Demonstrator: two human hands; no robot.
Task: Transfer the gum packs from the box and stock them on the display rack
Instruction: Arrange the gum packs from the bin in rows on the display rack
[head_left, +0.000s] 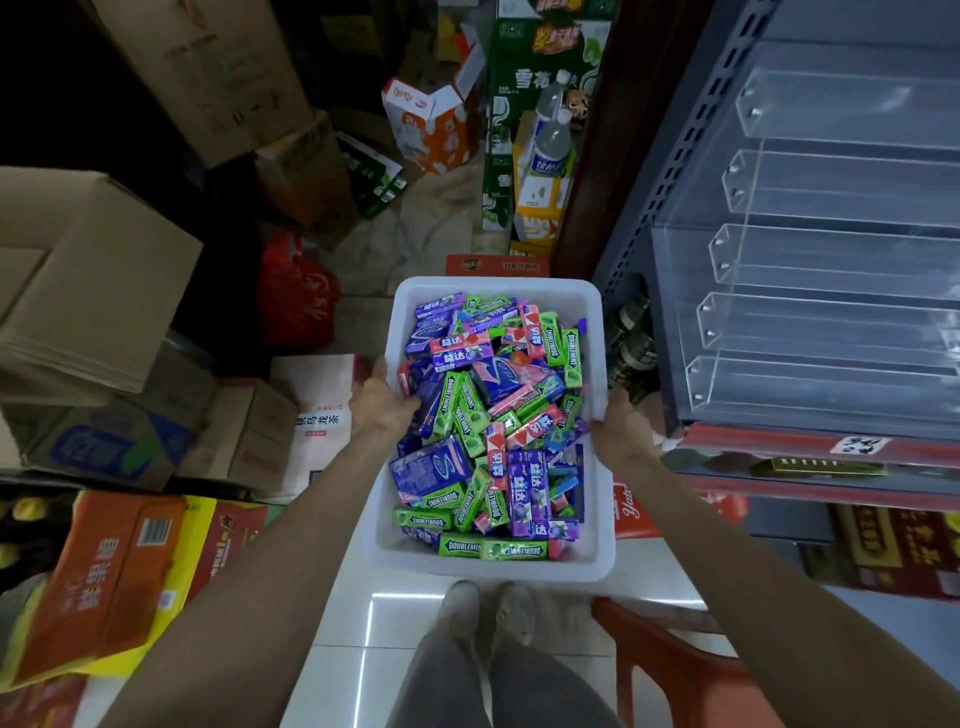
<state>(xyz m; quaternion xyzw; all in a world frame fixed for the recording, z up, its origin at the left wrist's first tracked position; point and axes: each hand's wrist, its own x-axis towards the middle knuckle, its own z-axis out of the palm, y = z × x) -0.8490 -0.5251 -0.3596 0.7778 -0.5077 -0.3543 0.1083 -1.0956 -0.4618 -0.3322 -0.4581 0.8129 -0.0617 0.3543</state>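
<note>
The left hand (382, 402) grips the left rim of a white rectangular plastic box (498, 569), thumb along the outer wall and fingers curled over the edge so the tips touch packs inside. The right hand (618, 423) grips the opposite rim, fingers wrapped over and under it. Both bare forearms reach forward, and the box hangs between the hands above the person's grey shoes (485, 605) and the pale tiled floor (343, 670).

Between the hands, the box is heaped with loose gum packs (493, 415): green Doublemint sticks, purple and blue flat packs, and a few pink-and-red ones, lying crisscross at all angles.

Just beyond the right hand stands a grey metal display rack (670, 171) with a row of clear acrylic dividers (831, 260) forming channels on its shelf; no gum shows in them. Below the right forearm, a red plastic chair (670, 660) juts in, and a lower red-edged shelf carries dark boxed goods.

Past the left hand, brown cardboard cartons (93, 270) are stacked, with a red plastic bag (296, 291) on the floor and orange printed cartons (104, 577) under the left forearm. Ahead of the box, green printed cartons (524, 104) rise, with clear bottles resting on a yellow case.
</note>
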